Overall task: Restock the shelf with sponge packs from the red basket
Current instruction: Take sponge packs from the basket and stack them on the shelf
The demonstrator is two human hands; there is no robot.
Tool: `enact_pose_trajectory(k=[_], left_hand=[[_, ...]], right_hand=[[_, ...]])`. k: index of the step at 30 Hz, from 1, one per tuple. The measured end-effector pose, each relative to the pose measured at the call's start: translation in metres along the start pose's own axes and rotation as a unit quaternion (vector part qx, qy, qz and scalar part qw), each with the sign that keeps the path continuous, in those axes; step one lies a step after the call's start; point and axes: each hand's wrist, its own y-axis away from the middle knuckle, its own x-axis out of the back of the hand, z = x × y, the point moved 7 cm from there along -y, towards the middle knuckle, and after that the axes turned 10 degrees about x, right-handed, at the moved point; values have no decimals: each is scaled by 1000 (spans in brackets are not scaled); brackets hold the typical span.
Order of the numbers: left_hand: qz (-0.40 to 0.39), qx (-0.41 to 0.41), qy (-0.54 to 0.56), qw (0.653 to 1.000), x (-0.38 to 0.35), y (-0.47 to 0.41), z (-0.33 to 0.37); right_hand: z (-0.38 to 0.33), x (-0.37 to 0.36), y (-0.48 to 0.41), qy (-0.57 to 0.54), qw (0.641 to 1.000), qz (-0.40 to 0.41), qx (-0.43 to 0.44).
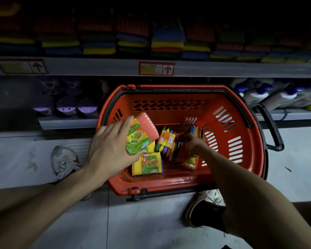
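1. Both my bare forearms reach in from the lower corners toward the red basket [241,108]. It stands on the pale, smooth floor [151,221] between my worn left shoe [64,160] and right shoe [211,196].
2. My left hand [111,142] grips an orange pack [146,129] at the left rim of the basket, with the fingers curled around its yellow-green paper label. The sponge is rectangular and looks rough under a shiny film.
3. My right hand [192,142] is deeper in the basket, in shadow. Its fingers are curled over the top of a red pack [180,152] that stands on its edge.
4. The basket is hard plastic, oval, with slotted walls; one black handle [271,126] hangs out on the right side.
5. Inside it, a yellow pack [148,163] lies tilted near the front wall, and a multicoloured pack [166,139] stands upright between my hands.
6. Behind the basket runs a grey metal shelf [97,66] with a red-framed price label [156,68]. On it are stacked sponges [167,38] in red, blue and yellow layers, dim in the dark.
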Motion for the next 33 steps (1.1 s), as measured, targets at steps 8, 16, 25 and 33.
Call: enact_pose_trajectory(k=[8,16,25,33], left_hand=[[4,-8,3,1000,2,0,1],[-2,-5,56,998,16,2,4],[-23,169,381,909,64,-2,0],[-50,233,504,831,133,-13,7]], right_hand=[[-13,51,12,118,991,58,32],[-61,116,83,82,964,92,235],[-121,158,196,41,926,76,367],[-176,165,223,-237,887,82,387]])
